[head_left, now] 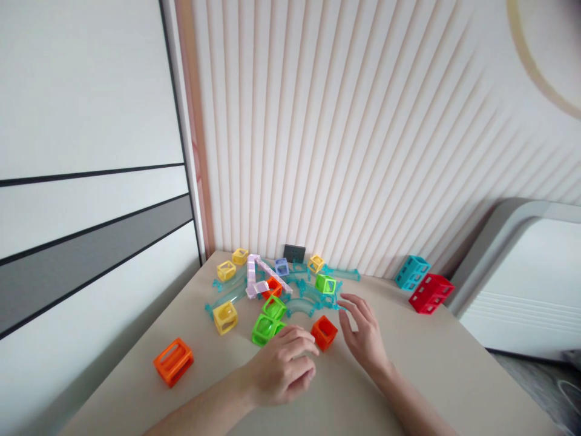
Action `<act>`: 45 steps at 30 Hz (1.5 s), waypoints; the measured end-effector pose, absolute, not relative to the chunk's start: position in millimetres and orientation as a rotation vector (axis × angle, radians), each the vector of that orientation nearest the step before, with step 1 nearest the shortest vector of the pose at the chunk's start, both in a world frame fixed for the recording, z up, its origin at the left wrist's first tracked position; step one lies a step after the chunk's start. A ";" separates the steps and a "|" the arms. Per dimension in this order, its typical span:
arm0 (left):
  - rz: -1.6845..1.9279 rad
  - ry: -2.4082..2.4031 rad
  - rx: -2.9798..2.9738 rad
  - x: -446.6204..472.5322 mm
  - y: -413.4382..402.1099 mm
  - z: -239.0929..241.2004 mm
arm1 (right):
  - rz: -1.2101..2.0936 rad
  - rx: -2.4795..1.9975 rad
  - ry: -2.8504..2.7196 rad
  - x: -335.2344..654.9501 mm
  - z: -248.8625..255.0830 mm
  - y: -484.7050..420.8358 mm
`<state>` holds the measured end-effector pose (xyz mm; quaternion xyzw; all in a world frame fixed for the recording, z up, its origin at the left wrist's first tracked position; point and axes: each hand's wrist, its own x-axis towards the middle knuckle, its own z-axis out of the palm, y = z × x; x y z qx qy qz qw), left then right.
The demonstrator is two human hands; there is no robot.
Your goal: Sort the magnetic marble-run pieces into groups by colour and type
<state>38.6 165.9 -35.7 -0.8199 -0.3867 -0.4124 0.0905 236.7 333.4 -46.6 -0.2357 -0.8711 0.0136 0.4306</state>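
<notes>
In the lower centre of the frame, a red-orange open-sided plastic cube (324, 332) sits on the beige table (358, 402), between the hands, just beyond the left hand's fingertips (316, 350) and left of the right hand's. The left hand (284, 366) is half curled, partly covering a bright-green plastic cube cluster (265, 329); I cannot tell whether it grips anything. The right hand (363, 336) is spread and empty, near translucent teal plastic track pieces (301, 307).
</notes>
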 end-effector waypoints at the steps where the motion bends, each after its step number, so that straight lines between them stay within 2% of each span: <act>1: -1.221 -1.160 -2.437 38.4 166.6 -36.9 | 0.073 -0.541 -2.173 226.6 -42.8 321.4; 7: -1.207 -1.196 -2.444 38.3 166.7 -36.9 | 0.122 -0.427 -2.270 208.8 -33.4 280.8; 13: -1.160 -1.169 -2.483 40.5 164.0 -36.2 | 0.254 -0.538 -2.327 233.8 -44.9 294.4; 31: -1.159 -1.171 -2.496 41.1 164.8 -37.6 | 0.275 -0.663 -2.542 229.8 -44.6 296.0; 45: -1.132 -1.266 -2.501 41.3 162.0 -34.9 | 1.019 -0.658 -1.951 223.8 -40.4 284.9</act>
